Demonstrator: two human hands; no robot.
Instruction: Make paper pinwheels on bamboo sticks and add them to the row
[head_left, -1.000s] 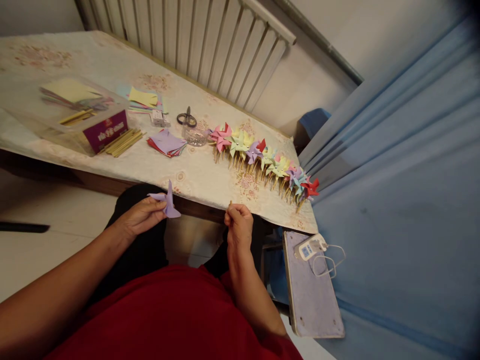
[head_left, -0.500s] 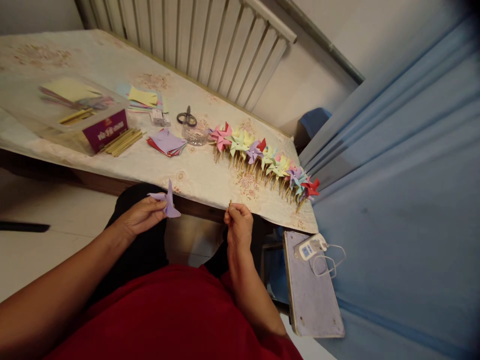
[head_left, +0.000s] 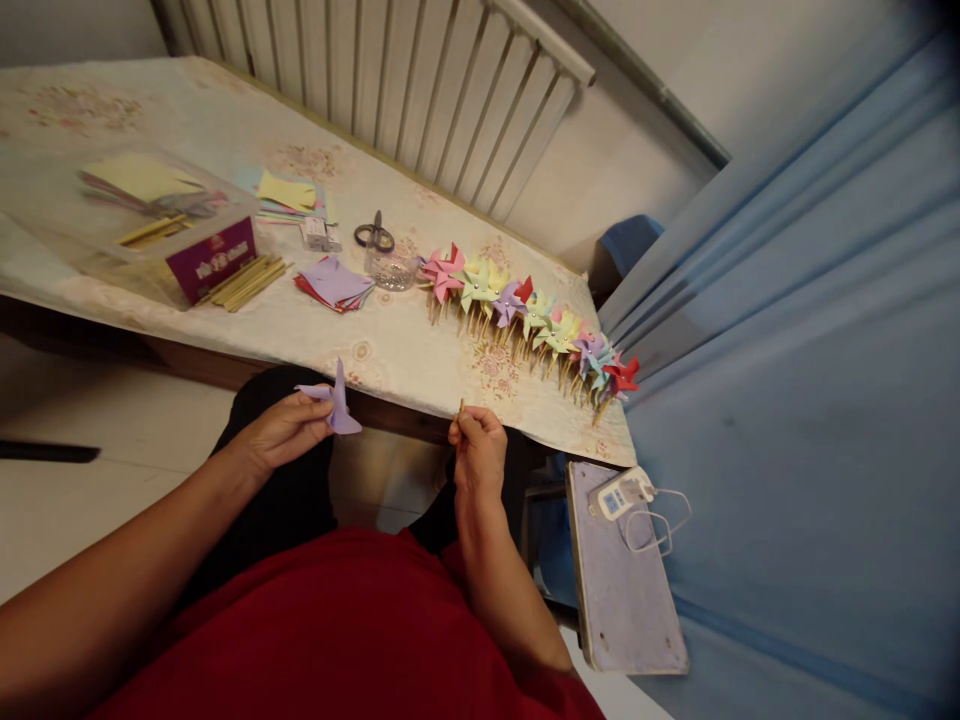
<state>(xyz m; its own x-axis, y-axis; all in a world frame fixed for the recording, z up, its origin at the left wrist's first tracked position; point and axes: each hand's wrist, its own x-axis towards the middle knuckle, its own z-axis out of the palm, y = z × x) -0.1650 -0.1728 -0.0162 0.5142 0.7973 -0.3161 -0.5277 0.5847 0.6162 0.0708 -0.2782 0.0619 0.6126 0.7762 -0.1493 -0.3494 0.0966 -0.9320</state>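
Purple folded paper pinwheel head (head_left: 335, 404) sits pinched in my left hand (head_left: 289, 430), held over my lap just short of the table (head_left: 315, 330) edge. That table carries a long row of finished pinwheels (head_left: 529, 320), a clear box of paper (head_left: 157, 225), a stack of paper squares (head_left: 334, 285), loose wooden sticks (head_left: 247, 283) and scissors (head_left: 373, 236). My right hand (head_left: 476, 450) is closed around a thin wooden stick (head_left: 461, 408), its tip poking up above my fingers, near the pinwheel head but apart from it.
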